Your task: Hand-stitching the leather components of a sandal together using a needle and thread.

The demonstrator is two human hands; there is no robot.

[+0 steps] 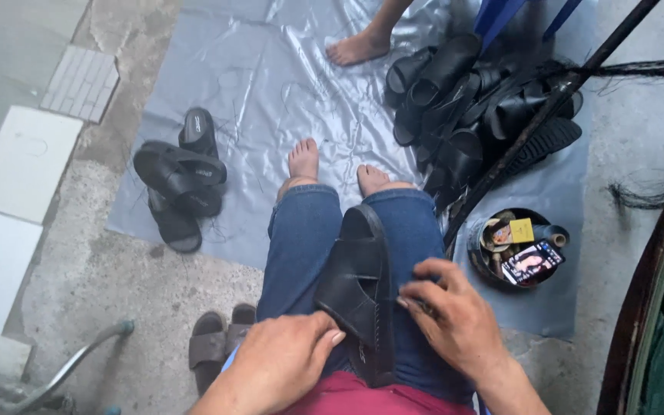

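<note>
Hands (286,361) (455,315) pinch matte black rubber slide sandal (359,284) on denim lap.

Open plastic sheet (286,84) lies ahead of the knees; a small sandal cluster (182,180) blocks the left, a big sandal heap (470,107), dark rod (547,115) and round tin (520,246) crowd the right

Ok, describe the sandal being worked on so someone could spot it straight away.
Find the blue-jeaned legs at bottom centre. Across the lap lies a black rubber slide sandal, the left hand and right hand either side. Unlike the heaped black sandals on the grey plastic sheet, it lies alone.
</note>
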